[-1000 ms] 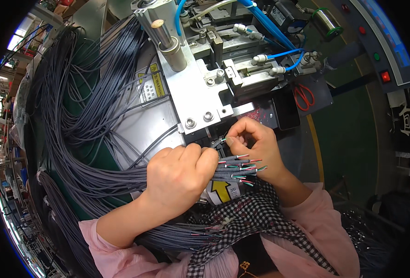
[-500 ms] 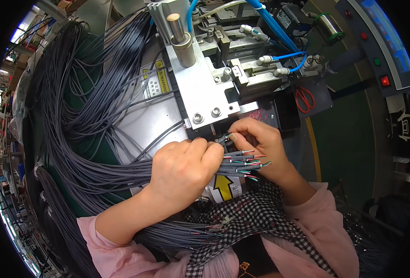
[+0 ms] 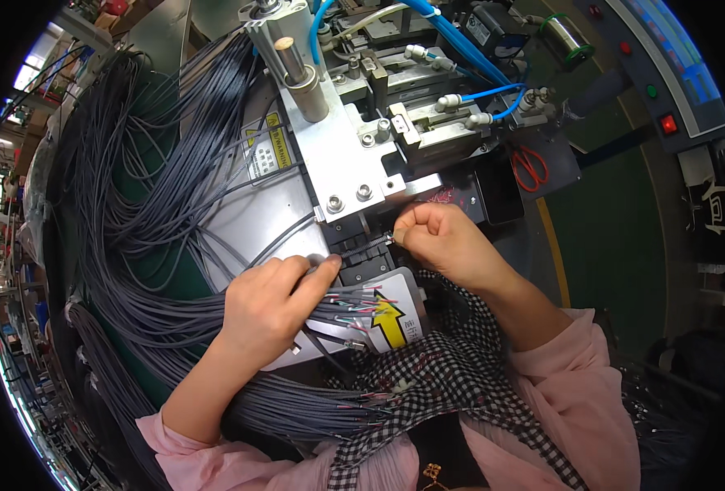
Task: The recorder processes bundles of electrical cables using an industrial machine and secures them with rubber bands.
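Observation:
My left hand (image 3: 266, 307) is closed round a thick bundle of grey cables (image 3: 178, 311), its fingertips at the slot of a black fixture (image 3: 370, 268). Stripped red, white and green wire ends (image 3: 364, 304) poke out past that hand. One cable's ridged sleeve (image 3: 366, 248) runs along the slot between the two hands. At its far end, my right hand (image 3: 442, 244) pinches a small metallic tip between thumb and forefinger. Just above the fixture sits the silver plate (image 3: 347, 168) of a machine with a metal cylinder on it.
A metal panel with a yellow arrow (image 3: 391, 323) lies below the fixture. Another cable bundle (image 3: 305, 409) rests on my lap. Red-handled scissors (image 3: 529, 169), a solder wire spool (image 3: 567, 39) and a control panel (image 3: 665, 98) with a lit red switch stand to the right.
My left hand has drawn left and down with the bundle, uncovering the fixture and arrow panel. One cable now lies stretched along the slot. My right hand keeps its pinch, and the view has shifted slightly.

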The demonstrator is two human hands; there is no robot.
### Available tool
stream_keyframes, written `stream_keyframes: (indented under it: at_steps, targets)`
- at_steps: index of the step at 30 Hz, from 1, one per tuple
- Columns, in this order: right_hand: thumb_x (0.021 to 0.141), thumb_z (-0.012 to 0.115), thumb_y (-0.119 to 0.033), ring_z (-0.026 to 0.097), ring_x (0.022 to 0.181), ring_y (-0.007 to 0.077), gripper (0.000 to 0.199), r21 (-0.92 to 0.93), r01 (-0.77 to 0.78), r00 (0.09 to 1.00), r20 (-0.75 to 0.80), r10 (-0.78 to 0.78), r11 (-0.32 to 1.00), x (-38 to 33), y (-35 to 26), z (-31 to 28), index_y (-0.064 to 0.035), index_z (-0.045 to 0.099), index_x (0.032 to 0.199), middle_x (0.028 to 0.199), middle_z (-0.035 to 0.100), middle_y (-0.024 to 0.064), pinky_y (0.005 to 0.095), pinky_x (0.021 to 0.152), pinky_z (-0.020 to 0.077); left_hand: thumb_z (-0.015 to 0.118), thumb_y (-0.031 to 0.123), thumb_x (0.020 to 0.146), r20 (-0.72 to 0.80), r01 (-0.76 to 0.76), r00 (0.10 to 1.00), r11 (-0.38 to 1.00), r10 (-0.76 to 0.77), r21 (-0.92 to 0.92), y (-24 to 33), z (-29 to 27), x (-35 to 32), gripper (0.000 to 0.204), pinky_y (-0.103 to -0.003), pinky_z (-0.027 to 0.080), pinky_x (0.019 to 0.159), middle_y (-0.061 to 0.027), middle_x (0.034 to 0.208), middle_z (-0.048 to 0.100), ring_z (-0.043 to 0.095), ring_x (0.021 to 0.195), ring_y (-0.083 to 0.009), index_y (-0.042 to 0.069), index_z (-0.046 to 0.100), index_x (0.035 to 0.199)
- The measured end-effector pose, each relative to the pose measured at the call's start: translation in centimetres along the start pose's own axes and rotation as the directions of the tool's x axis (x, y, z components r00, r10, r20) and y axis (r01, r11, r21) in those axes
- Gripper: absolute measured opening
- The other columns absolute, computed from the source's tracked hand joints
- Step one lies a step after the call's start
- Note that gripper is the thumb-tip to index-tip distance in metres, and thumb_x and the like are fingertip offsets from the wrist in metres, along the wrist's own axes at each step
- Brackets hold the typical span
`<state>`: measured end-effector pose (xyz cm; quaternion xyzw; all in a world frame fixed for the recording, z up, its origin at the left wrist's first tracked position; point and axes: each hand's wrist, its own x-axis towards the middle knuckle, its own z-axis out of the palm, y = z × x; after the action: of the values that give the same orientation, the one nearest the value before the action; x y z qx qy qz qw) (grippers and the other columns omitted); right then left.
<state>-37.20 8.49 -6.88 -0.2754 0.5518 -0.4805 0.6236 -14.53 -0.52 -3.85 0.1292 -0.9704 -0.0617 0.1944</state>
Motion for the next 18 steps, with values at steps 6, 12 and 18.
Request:
stream_keyframes:
  at_steps: [6, 12, 18]
  targets:
    - [0.083, 0.064, -0.006, 0.046, 0.06, 0.0018, 0.005, -0.334, 0.259, 0.934, -0.151, -0.323, 0.906, -1.2, 1.1, 0.7, -0.0017, 0.062, 0.084, 0.069, 0.056, -0.0039, 0.0181, 0.053, 0.0372, 0.067, 0.006, 0.067, -0.058, 0.101, 0.993, 0.995, -0.102, -0.022, 0.5, -0.8, 1.5, 0.037, -0.032, 0.042, 0.053, -0.0061, 0.077, 0.055, 0.053, 0.061, -0.0227, 0.007, 0.067, 0.104]
    - [0.08, 0.067, -0.001, 0.052, 0.072, 0.0029, 0.01, -0.453, 0.722, 0.63, 0.117, -0.768, 0.523, -2.5, -0.4, 2.5, -0.0008, 0.061, 0.089, 0.08, 0.059, -0.0012, 0.0181, 0.062, 0.0419, 0.067, 0.001, 0.078, 0.401, 0.512, 0.856, 0.645, -0.326, -0.567, 2.5, -2.0, 3.1, 0.026, -0.028, 0.042, 0.058, -0.0077, 0.074, 0.057, 0.056, 0.064, -0.0148, 0.006, 0.067, 0.103]
    - [0.08, 0.068, -0.003, 0.052, 0.066, 0.0044, 0.011, -0.158, 0.532, 0.832, -0.083, -0.548, 0.832, -2.7, -0.1, 3.0, -0.001, 0.064, 0.089, 0.077, 0.06, 0.0005, 0.0202, 0.06, 0.0429, 0.067, 0.002, 0.082, 0.526, 0.702, 0.712, 0.43, -0.466, -0.568, 3.4, -2.7, 4.8, 0.012, -0.022, 0.04, 0.057, -0.0022, 0.07, 0.056, 0.049, 0.063, -0.0045, 0.002, 0.063, 0.093]
